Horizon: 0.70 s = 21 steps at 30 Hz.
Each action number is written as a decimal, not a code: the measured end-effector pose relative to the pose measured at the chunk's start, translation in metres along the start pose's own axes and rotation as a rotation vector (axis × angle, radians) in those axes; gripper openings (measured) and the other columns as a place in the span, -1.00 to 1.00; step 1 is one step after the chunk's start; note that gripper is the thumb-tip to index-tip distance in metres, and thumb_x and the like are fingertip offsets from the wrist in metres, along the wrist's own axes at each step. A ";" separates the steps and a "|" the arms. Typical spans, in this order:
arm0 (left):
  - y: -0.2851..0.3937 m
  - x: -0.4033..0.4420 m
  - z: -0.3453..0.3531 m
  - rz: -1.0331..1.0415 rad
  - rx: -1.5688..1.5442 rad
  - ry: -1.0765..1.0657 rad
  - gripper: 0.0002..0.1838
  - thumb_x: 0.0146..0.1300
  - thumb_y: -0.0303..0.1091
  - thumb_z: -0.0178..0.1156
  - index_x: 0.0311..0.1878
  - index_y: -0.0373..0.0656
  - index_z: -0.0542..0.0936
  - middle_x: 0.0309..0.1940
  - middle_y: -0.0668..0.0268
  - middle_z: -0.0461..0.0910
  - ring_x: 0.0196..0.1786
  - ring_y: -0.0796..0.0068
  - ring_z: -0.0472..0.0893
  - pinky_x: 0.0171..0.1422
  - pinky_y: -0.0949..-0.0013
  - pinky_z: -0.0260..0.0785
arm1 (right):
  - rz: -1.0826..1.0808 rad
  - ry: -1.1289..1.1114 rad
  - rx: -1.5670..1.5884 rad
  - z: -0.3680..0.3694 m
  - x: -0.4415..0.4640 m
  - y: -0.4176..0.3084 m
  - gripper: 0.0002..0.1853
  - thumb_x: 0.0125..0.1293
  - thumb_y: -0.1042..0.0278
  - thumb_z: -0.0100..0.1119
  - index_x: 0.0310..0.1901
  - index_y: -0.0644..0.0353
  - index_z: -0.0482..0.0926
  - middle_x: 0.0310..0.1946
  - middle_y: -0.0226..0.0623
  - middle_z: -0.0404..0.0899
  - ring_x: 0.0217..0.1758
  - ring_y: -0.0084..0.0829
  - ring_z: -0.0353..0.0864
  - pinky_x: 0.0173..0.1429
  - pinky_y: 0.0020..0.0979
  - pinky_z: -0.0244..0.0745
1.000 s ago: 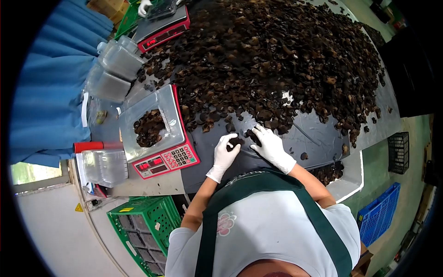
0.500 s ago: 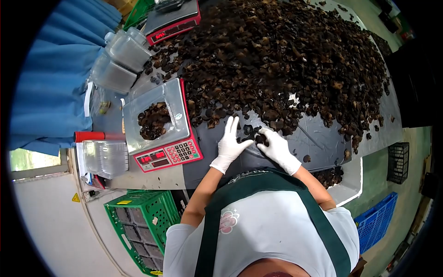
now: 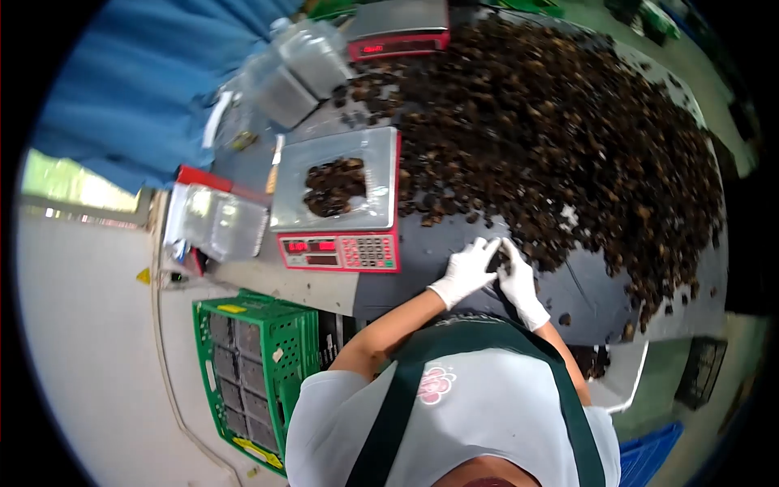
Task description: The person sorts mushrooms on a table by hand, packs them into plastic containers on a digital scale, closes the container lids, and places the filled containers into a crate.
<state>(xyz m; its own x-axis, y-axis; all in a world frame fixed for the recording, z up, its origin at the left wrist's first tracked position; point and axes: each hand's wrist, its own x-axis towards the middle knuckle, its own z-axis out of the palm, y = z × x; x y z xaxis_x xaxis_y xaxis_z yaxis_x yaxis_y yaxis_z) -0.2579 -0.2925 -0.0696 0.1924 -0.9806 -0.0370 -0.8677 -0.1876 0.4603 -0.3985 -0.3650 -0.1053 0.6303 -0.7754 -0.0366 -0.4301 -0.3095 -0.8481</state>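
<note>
Where the white-gloved fingertips meet above the dark sheet, the left hand lies with its fingers extended obliquely towards the right hand, whose own fingers curve inward. Dark matter shows in the narrow gap between the two; whether either set of fingers is closed upon it cannot be told at this size.

Just beyond the fingertips begins the broad heap of dark, curled pieces, covering much of the table and thinning towards its margins. One loose piece lies apart on the sheet, near the right wrist.

To the left of the hands stands a red electronic scale, its display lit; a clear container on its pan holds a small portion of the same pieces. A second red scale occupies the far side, beside upright stacks of clear plastic tubs. Nearer the wall are further clear trays. Below the table edge, a green crate stands at left, and a white bin containing dark pieces at right.
</note>
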 end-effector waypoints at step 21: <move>-0.062 -0.019 0.030 -0.458 -2.195 0.058 -0.75 0.35 -0.19 0.20 0.03 -0.01 0.54 -0.15 0.42 0.62 -0.04 0.49 0.60 0.02 0.37 0.49 | -0.135 -0.157 0.032 0.018 0.008 -0.105 -0.40 0.22 0.58 0.19 0.32 0.11 0.36 -0.01 -0.21 0.65 -0.29 -0.50 0.63 -0.15 -0.47 0.57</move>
<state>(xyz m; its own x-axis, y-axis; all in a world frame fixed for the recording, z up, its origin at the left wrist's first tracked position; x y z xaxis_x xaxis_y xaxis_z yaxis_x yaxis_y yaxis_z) -0.2209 -0.2639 -0.1238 0.2138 -0.8927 -0.3967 0.9173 0.0438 0.3958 -0.3365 -0.3290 -0.0260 0.7750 -0.6319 -0.0020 -0.3160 -0.3849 -0.8672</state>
